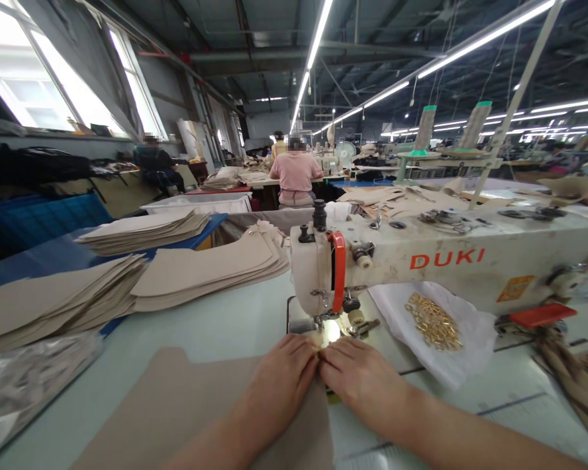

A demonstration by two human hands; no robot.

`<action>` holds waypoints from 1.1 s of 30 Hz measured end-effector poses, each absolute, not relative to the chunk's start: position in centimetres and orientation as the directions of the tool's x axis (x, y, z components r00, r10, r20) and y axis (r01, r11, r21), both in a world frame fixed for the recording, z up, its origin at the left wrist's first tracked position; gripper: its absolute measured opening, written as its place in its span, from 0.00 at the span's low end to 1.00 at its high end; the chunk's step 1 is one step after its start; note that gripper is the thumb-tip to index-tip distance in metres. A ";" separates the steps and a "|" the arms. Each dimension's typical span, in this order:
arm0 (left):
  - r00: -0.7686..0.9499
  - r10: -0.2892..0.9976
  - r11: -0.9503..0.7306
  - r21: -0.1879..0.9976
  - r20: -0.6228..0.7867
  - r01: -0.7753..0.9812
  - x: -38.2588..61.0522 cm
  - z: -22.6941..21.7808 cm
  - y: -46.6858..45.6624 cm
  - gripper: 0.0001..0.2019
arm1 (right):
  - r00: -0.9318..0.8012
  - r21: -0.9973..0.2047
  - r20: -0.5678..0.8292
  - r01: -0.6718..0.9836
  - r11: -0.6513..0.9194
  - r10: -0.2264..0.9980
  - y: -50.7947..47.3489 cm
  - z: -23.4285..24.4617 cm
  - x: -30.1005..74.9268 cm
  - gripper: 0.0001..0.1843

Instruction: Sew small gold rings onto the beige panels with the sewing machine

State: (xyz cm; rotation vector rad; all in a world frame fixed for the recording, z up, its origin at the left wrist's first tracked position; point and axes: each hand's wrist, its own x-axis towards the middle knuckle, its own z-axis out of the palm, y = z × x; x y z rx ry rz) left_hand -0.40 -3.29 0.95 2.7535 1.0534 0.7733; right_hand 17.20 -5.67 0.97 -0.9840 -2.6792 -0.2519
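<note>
A beige fabric piece [176, 405] lies flat on the pale sewing table [225, 320], its far edge under the needle of a white DUKI sewing machine [421, 261]. My left hand [279, 385] rests on the fabric with its fingers curled at that edge. My right hand [362, 378] sits beside it, fingertips pinched together at the same spot just before the presser foot [330, 326]. The fingertips of both hands touch. What they pinch is too small to name.
Stacks of cut beige pieces [127, 281] lie to the left. A white cloth holds a heap of gold metal rings [434, 323] under the machine arm. A plastic bag [24, 378] lies at near left. A person in pink [296, 176] sits at a far table.
</note>
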 end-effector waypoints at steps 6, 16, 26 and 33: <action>0.632 0.633 -0.769 0.267 0.447 0.581 0.1 0.4 -1.6 0.07 | -0.698 0.007 0.312 0.680 0.733 0.645 -4.4 0.7 17.9 0.01; 0.587 0.611 -0.782 0.294 0.530 0.549 0.0 0.1 -0.2 0.07 | -0.647 -0.078 0.281 0.721 0.689 0.709 -3.8 0.4 17.9 0.07; 0.568 0.604 -0.785 0.295 0.560 0.544 -0.1 0.2 0.2 0.07 | -0.641 -0.058 0.299 0.727 0.684 0.707 -3.8 0.7 17.8 0.06; 0.582 0.612 -0.782 0.302 0.536 0.544 -0.1 0.4 -0.1 0.08 | -0.627 -0.031 0.348 0.735 0.677 0.697 -4.2 0.4 17.8 0.05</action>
